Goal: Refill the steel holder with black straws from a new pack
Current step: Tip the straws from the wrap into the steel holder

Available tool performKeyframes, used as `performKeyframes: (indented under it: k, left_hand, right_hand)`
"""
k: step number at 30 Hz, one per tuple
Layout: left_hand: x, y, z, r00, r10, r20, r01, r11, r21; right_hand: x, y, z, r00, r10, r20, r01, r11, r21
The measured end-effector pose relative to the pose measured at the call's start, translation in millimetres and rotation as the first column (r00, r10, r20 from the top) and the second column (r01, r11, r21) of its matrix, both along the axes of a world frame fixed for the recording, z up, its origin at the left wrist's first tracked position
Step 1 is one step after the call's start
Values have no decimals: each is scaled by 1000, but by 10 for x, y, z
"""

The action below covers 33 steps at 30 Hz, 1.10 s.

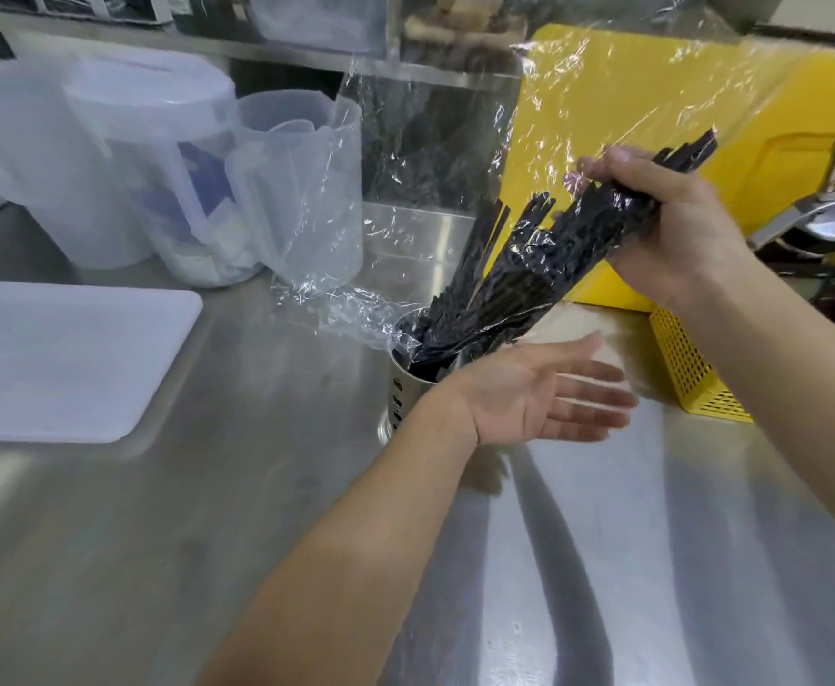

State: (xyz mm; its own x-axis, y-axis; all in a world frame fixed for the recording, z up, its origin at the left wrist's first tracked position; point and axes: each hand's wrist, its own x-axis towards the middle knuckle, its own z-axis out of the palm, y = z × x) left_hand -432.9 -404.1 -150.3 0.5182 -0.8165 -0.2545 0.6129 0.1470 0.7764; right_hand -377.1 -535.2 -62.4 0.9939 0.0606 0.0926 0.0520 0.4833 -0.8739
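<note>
A perforated steel holder (400,388) stands on the steel counter (207,537), partly hidden behind my left hand. A bundle of black straws (514,274) leans into it from the upper right, lower ends inside the rim. A clear plastic pack (430,141) hangs loosely around the straws and trails to the left. My right hand (667,230) grips the upper part of the bundle through the plastic. My left hand (539,393) is open, palm up, fingers spread, just right of the holder's rim and holding nothing.
Translucent plastic pitchers (301,190) and tubs (123,156) stand at the back left. A white cutting board (59,358) lies at the left. A yellow board (776,116) leans at the back right, with a yellow perforated basket (692,368) and a tap (831,200) nearby.
</note>
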Motion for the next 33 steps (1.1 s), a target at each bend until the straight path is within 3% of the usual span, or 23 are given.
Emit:
performKeyframes:
  k: [2, 4, 7, 9, 11, 12, 13, 14, 15, 17, 20, 22, 24, 29, 33]
  left_hand:
    - [-37, 73, 156, 976, -62, 207, 17, 978, 210]
    - [-39, 168, 404, 905, -81, 419, -57, 950, 307]
    - [69, 347, 796, 743, 140, 655, -352, 913, 205]
    - [177, 473, 1013, 499, 454, 738, -656, 754, -20]
    - [295, 607, 1162, 69, 698, 713, -845, 421, -330]
    - [369, 697, 1201, -152, 708, 690, -855, 257, -451]
    - [488, 797, 1194, -291, 666, 687, -847, 156, -509]
    - [599, 894, 1184, -344, 615, 709, -856, 105, -506]
    - [715, 989, 1166, -333, 568, 752, -882, 95, -462]
    - [870, 1151, 1142, -207, 526, 825, -940, 127, -317]
    - [939, 1299, 1105, 111, 469, 876, -960, 279, -27]
    - [945, 1399, 1049, 267, 429, 863, -933, 341, 120]
    - [965, 1490, 998, 321, 402, 858, -915, 365, 171]
    - [862, 1617, 1044, 305, 505, 807, -899, 432, 69]
    - [820, 1655, 1062, 329, 472, 818, -871, 487, 69]
  right_hand:
    - [10, 14, -18, 1000, 4, -12, -4, 1000, 2]
    - [14, 18, -20, 1000, -6, -15, 6, 1000, 10]
    - [0, 38, 1, 1000, -14, -9, 14, 1000, -6]
    - [3, 53, 14, 1000, -20, -23, 19, 1000, -15]
    - [18, 67, 19, 999, -28, -39, 27, 999, -23]
    - [23, 77, 23, 999, -28, -39, 26, 999, -31]
    - [25, 88, 26, 999, -22, -36, 21, 999, -40]
    - [26, 102, 29, 999, -16, -31, 14, 999, -51]
    - [26, 114, 37, 1000, -9, -24, 8, 998, -61]
    - [21, 150, 60, 1000, 4, -9, -4, 997, -75]
    - [26, 208, 89, 999, 40, 11, -39, 998, -57]
    - [27, 253, 92, 998, 63, 21, -62, 997, -35]
    - [21, 303, 80, 999, 42, 24, -42, 999, -10]
    - [8, 374, -17, 994, -107, -19, 105, 991, -85]
    - [-49, 421, -128, 991, -124, -46, 115, 980, -164]
